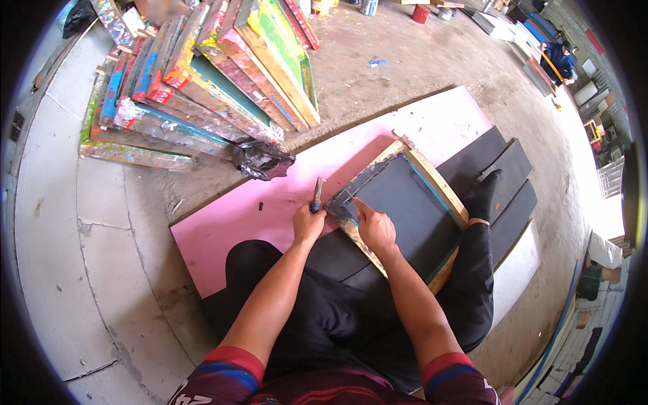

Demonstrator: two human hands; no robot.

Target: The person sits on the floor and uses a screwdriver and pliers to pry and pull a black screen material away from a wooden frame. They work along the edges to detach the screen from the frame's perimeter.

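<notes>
In the head view, a rectangular frame [424,170] of pale, rough wood, its dark sheet smooth inside scuffed, paint-crusted edges, lies tilted across a flat pink board [223,229] and dark panels [507,169], before the seated person. The left hand [310,221] is closed round a dark-handled, metal-ended tool [316,197], held upright; the right hand [376,229] reaches over the frame, forefinger extended, its hold impossible to tell.

Head-worn fisheye, facing down
From close above two bare forearms [275,307], it looks steeply onto a wood-framed rectangular dark panel [413,202] (edges bending toward the rim), reaching grey-brown concrete floor [368,91] beyond.
</notes>
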